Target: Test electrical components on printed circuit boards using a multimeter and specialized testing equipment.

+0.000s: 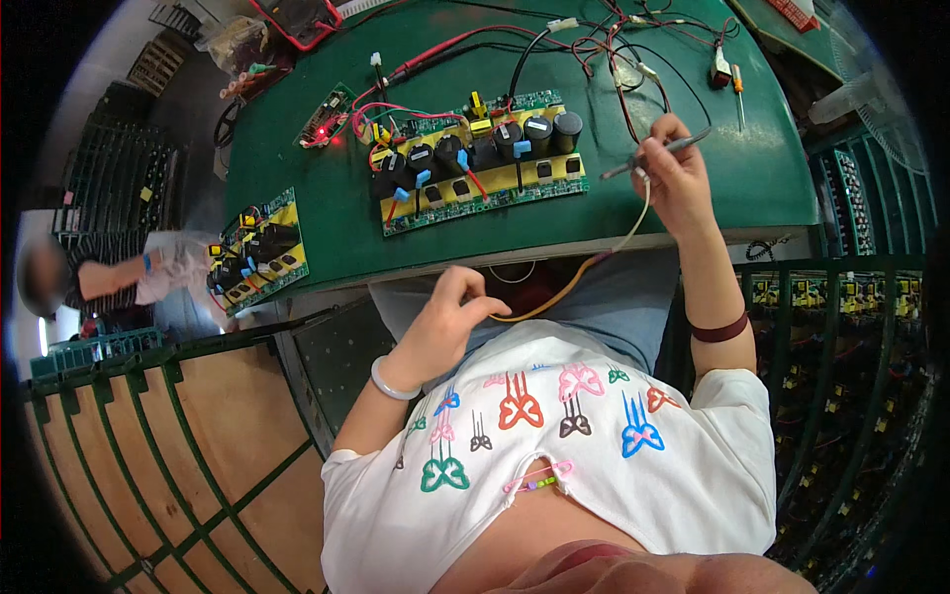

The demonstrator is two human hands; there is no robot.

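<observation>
My right hand (678,173) holds a thin metal probe-like tool (658,153) over the right part of the green bench mat (297,208), together with a pale wire (633,223). That wire curves down past the bench edge to my left hand (445,322), which pinches its yellow end over my lap. A long green and yellow circuit board (475,163) with black round capacitors and blue parts lies on the mat, left of my right hand.
A small board (322,117) with a red light sits at the mat's left. Red and black wires (614,40) tangle at the far edge. Another yellow board (255,252) rests left of the bench, near a seated person (119,277). Green racks (851,297) stand right.
</observation>
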